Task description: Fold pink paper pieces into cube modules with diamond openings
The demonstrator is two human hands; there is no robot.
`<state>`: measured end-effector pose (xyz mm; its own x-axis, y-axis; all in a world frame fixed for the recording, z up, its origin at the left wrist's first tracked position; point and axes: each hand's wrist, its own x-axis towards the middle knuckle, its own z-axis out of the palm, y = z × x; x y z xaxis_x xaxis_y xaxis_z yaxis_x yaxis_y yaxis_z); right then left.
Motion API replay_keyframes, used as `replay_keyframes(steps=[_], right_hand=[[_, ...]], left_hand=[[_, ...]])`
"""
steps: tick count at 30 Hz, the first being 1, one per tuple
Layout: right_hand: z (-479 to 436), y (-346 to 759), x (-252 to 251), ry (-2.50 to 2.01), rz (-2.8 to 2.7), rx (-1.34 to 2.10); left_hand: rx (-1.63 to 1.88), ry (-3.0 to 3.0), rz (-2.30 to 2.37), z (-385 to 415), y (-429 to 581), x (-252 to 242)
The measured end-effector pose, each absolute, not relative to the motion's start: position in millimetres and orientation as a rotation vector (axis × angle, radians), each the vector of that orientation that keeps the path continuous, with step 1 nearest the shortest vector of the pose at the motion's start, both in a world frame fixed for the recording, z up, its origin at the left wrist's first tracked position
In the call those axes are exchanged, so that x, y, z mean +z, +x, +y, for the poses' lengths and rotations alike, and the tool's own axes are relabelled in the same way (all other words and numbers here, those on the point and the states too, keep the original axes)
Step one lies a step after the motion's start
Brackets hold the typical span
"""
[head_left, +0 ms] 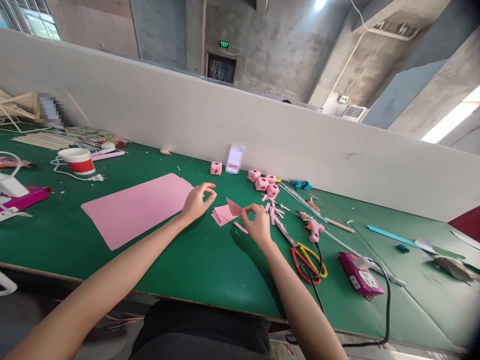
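My right hand point(258, 224) pinches a small pink paper piece point(234, 206) between thumb and fingertips, with one corner standing up. Just left of it, a small stack of pink paper pieces point(221, 216) lies on the green table; the held piece overlaps it in view. My left hand point(197, 204) hovers at the right end of a large pink paper sheet point(138, 210), fingers bent and apart, with nothing visible in them. A pink paper strip point(240, 228) rests below the stack. Several folded pink paper cubes point(261, 183) with dark red diamond marks sit beyond my right hand.
Right of my hand lie pink scraps point(275, 215), scissors point(308, 260) with red and yellow handles, a pink glue gun point(315, 230) and a magenta power strip point(360, 275) with a black cord. Left stands a paper cup point(77, 162). A white partition point(168, 110) borders the back.
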<state>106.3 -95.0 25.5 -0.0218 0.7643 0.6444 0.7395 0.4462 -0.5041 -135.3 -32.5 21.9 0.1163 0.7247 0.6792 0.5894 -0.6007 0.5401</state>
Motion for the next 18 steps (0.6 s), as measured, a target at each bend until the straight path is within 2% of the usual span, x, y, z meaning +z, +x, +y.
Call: replay_keyframes(steps=[8,18], right_hand=[[-99,100,24,-1.257,-1.796,0.193],[-102,100,32,-1.276,-1.631,0.439]], left_hand=[[1.333,2.233,1.099,-55,-113,26],[1.383,1.947,1.270,-51,-121,35]])
